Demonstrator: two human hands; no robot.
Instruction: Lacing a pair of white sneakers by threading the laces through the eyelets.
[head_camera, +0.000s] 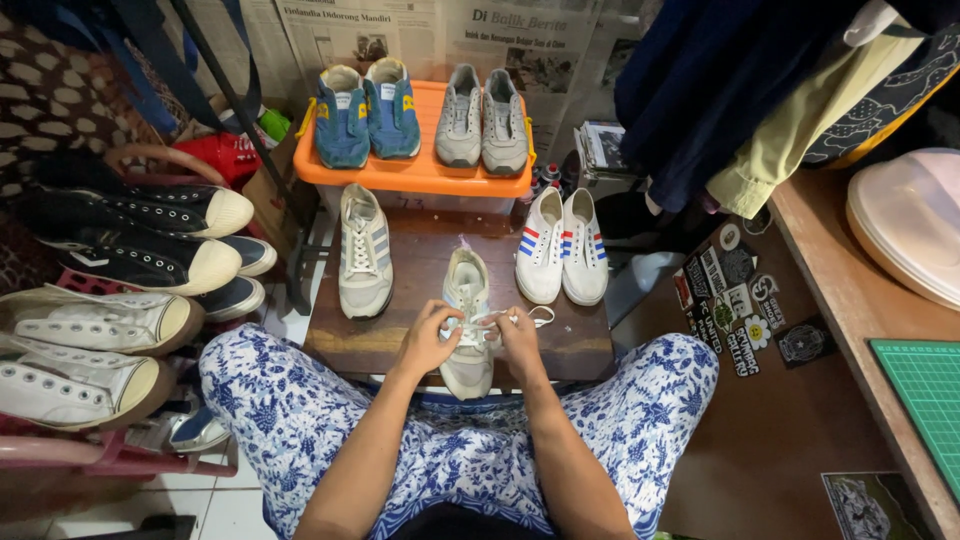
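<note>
**Lacing a pale sneaker on a low wooden table**

Sitting with knees in blue-and-white floral trousers (640, 410) spread to either side, the person keeps the dark brown low wooden table (410, 335) directly in front, so the work lies within easy reach of both arms. Behind it, an orange plastic tub lid (420, 172) serves as a raised shelf for a blue-and-yellow suede pair (366, 113) and a grey pair (484, 120), lined up toes toward the camera. On the table, a beige striped sneaker (364, 250) stands alone at left and a white pair with red and blue stripes (562, 245) at right, leaving the middle for the cream canvas sneaker (468, 325), whose heel hangs slightly over the near edge. The left hand (425, 340) curls closed against the shoe's side, steadying it; the right hand (520, 340) pinches the white lace (535, 316), pulled sideways into a loop. The fingertips hide the eyelets, so how far the lacing reaches is unclear. The rack of black and white shoes (130, 300) at left is cut off by the frame.
</note>
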